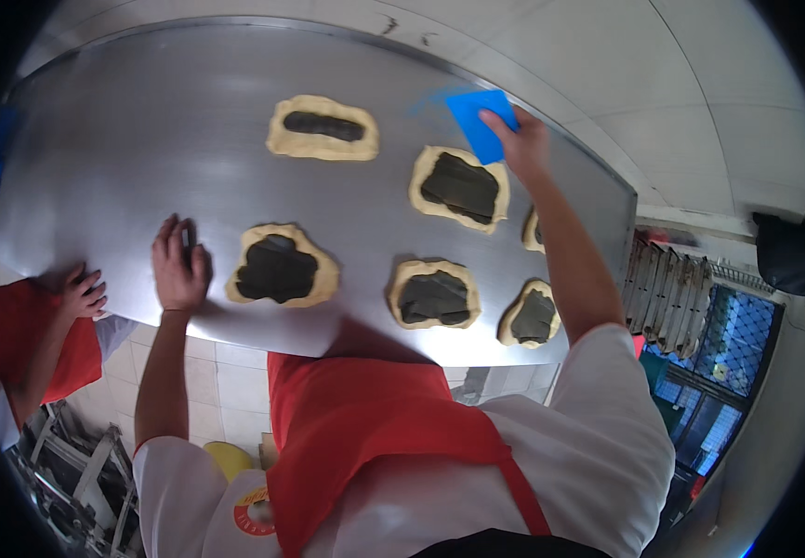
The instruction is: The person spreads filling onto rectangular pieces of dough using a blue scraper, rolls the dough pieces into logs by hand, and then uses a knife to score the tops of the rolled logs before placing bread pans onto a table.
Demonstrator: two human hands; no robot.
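My right hand (525, 141) grips a blue dough scraper (479, 119) near the far edge of the steel table (142, 102). The scraper's lower corner overlaps a flattened dough piece (419, 197) with a dark filling sheet (463, 189) on it. My left hand (179, 270) rests on the tabletop, fingers apart and holding nothing. Just right of it lies another filled dough piece (326, 281). At the back, a dough piece (323, 147) carries only a narrow dark strip. Nearer me are two more, a middle dough piece (435, 319) and a right one (512, 321). My right forearm partly hides another.
Another person's hand (82, 292) is at the table's left edge, beside a red apron (40, 339). A tiled wall (588, 74) borders the far side. Racked metal trays (667, 288) and a window (732, 339) are at right. Metal frames (86, 474) stand lower left.
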